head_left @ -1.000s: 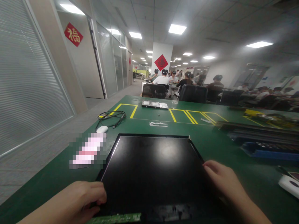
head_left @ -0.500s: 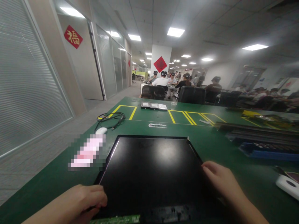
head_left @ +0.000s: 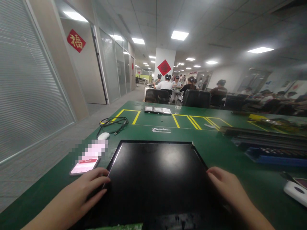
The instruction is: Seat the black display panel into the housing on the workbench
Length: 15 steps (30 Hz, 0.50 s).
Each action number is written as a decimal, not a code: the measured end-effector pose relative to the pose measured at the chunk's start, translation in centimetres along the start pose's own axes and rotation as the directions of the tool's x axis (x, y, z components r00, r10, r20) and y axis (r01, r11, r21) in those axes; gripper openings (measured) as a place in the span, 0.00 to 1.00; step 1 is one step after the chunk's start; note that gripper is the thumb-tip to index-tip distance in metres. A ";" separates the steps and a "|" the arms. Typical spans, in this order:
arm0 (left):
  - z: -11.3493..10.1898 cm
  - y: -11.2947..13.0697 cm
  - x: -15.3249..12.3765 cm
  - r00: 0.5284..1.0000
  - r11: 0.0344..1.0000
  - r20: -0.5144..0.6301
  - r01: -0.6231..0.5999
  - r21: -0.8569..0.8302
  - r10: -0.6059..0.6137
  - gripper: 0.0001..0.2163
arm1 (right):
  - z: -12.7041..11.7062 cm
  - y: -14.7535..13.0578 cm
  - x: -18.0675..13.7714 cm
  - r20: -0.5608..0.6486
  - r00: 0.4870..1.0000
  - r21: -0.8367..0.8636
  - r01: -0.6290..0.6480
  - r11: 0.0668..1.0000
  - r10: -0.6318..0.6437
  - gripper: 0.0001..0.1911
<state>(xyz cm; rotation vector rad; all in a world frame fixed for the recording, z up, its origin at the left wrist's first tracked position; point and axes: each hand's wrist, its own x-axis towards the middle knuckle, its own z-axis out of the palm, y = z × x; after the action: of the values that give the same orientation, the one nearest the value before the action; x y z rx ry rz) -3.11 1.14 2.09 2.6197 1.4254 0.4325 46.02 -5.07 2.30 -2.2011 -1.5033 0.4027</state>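
"Where's the screen from your end?"

"I see the dark screen [head_left: 153,185] in front of me on the green surface [head_left: 208,143]; I can't tell whether its near edge is lifted. A strip of circuit board [head_left: 120,227] shows at the near left."

"And your fingers?"

"On my left hand [head_left: 82,188] they're loosely spread, touching the left edge, not clenched. My right hand [head_left: 226,185] is bent against the right edge; its fingertips are hidden, so I can't tell whether they grasp or only rest."

"How would it handle?"

"I'd judge it stiff, flat and moderately heavy. The front looks slick and easy to crack, so I'd keep pressure off the middle and hold the black rim at both sides. The bare board looks fragile too."

"Anything close by?"

"A phone [head_left: 83,166] near my left hand, and a white mouse [head_left: 103,136] beyond it."
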 end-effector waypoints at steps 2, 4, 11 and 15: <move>0.3 -1.0 0.1 0.999 0.997 -0.041 0.033 0.073 -0.030 0.15 | 0.0 0.1 0.0 0.006 1.000 0.003 0.002 1.000 -0.002 0.18; 0.7 -1.6 0.1 0.997 0.992 -0.067 0.053 0.114 -0.045 0.16 | 0.0 0.1 0.0 0.006 1.000 0.004 0.007 1.000 -0.007 0.18; 0.8 -0.5 0.3 0.996 0.987 -0.062 0.071 0.146 -0.063 0.17 | 0.1 0.1 0.0 0.016 1.000 0.000 0.001 1.000 -0.001 0.18; 0.6 -0.2 0.4 0.995 0.987 -0.056 0.089 0.137 -0.082 0.18 | 0.0 0.0 -0.1 0.011 1.000 -0.011 0.005 1.000 -0.005 0.18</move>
<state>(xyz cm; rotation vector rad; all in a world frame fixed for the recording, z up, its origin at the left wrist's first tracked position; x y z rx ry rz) -2.87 1.62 1.54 2.6585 1.6340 0.4058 45.95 -5.17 2.25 -2.2070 -1.5197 0.4063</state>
